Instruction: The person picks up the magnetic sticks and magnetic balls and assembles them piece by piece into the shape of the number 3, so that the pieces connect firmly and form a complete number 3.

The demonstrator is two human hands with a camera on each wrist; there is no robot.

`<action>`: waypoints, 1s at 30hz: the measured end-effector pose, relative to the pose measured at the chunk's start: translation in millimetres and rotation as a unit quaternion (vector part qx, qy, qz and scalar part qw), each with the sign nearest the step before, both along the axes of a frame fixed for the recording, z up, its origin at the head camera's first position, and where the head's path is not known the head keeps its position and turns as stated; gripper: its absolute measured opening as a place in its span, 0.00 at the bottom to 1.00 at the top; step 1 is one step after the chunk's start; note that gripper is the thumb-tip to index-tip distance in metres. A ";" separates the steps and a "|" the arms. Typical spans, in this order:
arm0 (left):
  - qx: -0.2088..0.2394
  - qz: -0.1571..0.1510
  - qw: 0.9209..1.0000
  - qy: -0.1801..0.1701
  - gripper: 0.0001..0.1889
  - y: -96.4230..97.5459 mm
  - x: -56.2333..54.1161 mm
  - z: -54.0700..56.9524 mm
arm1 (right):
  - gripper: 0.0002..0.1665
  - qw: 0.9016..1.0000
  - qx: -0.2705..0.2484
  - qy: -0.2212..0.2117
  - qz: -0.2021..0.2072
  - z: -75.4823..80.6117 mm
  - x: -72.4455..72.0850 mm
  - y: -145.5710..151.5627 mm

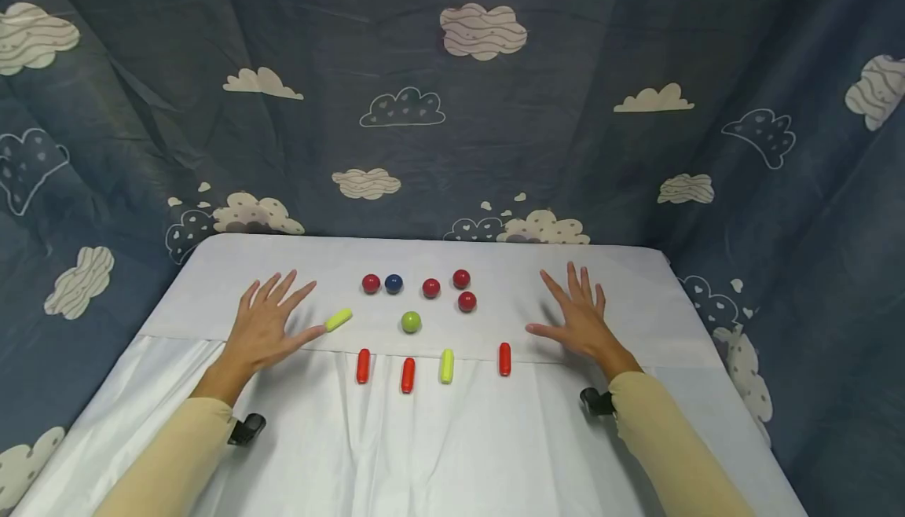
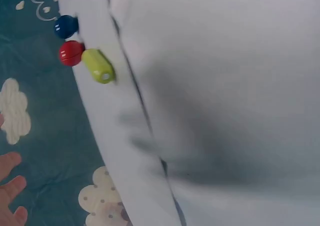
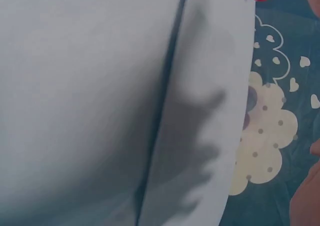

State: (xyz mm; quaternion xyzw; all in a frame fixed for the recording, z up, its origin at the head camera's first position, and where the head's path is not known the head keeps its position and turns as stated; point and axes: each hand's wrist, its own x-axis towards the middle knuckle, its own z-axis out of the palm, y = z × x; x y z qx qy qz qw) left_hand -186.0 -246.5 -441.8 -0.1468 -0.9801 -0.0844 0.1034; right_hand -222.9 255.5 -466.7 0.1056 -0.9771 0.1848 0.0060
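Note:
In the head view my left hand [image 1: 263,334] hovers over the white table with its fingers spread. Its thumb tip appears beside a yellow-green cylinder [image 1: 338,320]; whether they touch I cannot tell. My right hand [image 1: 578,319] is held with spread fingers at the right, nothing in it. Between the hands are several red balls [image 1: 431,288], a blue ball [image 1: 393,284] and a green ball [image 1: 411,322]. Nearer to me lie red cylinders [image 1: 408,375] and another yellow-green cylinder [image 1: 446,366]. The left wrist view shows one yellow-green cylinder [image 2: 98,66] beside a red ball [image 2: 71,53].
A white cloth [image 1: 452,438] covers the table, with a seam running across it and folds in front. Behind and at the sides hangs a dark blue curtain [image 1: 523,140] with a cloud pattern. Each sleeve has a black wrist camera [image 1: 247,429] at its cuff.

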 end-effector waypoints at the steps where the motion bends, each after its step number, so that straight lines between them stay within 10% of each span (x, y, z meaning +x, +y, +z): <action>1: 0.004 0.001 1.000 -0.002 0.40 0.5 0.2 1.4 | 0.61 1.000 -0.001 0.001 0.001 0.4 -0.9 -0.7; 30: 0.064 0.011 0.997 -0.045 0.39 49.9 17.6 1.0 | 0.55 0.990 -0.093 -0.099 0.046 11.4 -33.1 -46.6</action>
